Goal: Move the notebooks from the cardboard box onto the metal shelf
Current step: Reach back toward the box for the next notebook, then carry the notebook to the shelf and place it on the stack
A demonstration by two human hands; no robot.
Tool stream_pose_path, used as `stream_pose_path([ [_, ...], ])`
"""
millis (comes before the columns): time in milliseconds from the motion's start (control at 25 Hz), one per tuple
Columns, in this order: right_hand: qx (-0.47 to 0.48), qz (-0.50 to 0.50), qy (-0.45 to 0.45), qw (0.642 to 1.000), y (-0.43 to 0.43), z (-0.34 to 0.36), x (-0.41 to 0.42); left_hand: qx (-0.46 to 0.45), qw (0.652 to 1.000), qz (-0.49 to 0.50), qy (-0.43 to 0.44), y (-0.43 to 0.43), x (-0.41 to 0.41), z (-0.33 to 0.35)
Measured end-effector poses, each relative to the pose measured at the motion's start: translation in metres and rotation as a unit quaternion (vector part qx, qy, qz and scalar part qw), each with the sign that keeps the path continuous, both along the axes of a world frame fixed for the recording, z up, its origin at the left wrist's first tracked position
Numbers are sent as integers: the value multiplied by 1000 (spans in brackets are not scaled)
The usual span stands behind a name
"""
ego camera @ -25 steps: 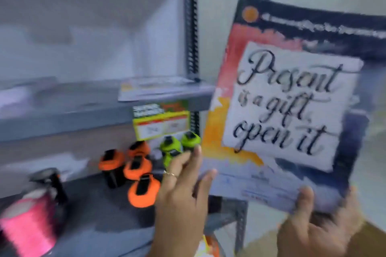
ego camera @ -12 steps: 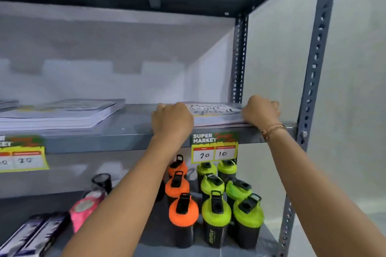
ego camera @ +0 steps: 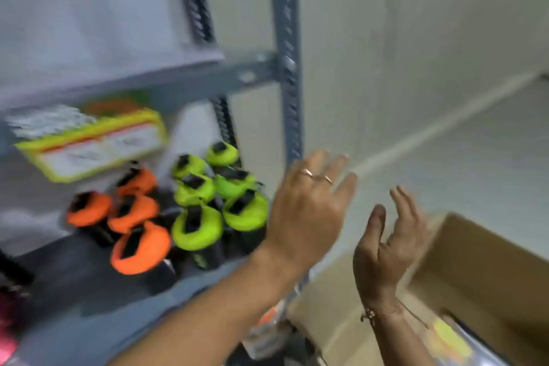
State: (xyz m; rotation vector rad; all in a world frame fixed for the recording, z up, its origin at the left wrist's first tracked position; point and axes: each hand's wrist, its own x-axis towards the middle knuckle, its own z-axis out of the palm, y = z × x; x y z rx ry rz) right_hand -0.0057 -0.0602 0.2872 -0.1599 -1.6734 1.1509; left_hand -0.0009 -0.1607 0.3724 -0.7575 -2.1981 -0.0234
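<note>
The frame is motion-blurred. My left hand (ego camera: 309, 208) hovers open, fingers spread, in front of the shelf's front right post. My right hand (ego camera: 386, 244) is open too, palm turned inward, just above the near rim of the cardboard box (ego camera: 481, 264) at the lower right. Inside the box a notebook (ego camera: 454, 345) with a yellow patch on its cover shows at the bottom edge. The grey metal shelf (ego camera: 190, 80) crosses the upper left; the notebooks lying on it are out of view. Neither hand holds anything.
Orange-lidded bottles (ego camera: 133, 235) and green-lidded bottles (ego camera: 208, 202) crowd the lower shelf level. A yellow price label (ego camera: 95, 142) hangs from the shelf's front edge. The upright post (ego camera: 288, 68) stands between shelf and box. A pink object (ego camera: 9, 324) sits far left.
Both hands have let go of the notebook on the shelf and dropped down to the right, toward the box. The view has swung down and right, bringing the box into sight.
</note>
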Motion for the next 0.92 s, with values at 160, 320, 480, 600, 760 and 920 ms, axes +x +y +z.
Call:
stream_pose_path([
  [160, -177, -127, -421, 880, 96, -202, 43, -67, 875, -55, -476, 121, -5, -177],
  [320, -369, -169, -688, 602, 149, -325, 91, -175, 689, 88, -698, 158, -5, -356],
  [480, -401, -229, -700, 545, 167, -370, 114, -147, 676, 162, -703, 161, 13, -453],
  [600, -368, -247, -688, 574, 169, -386, 123, -87, 705, 179, -681, 177, 22, -466],
  [760, -400, -295, -640, 586, 172, -374, 123, -80, 706, 218, -669, 194, 21, -445],
  [920, -438, -343, -577, 598, 170, -343, 116, -101, 741, 187, -637, 193, 16, -415],
])
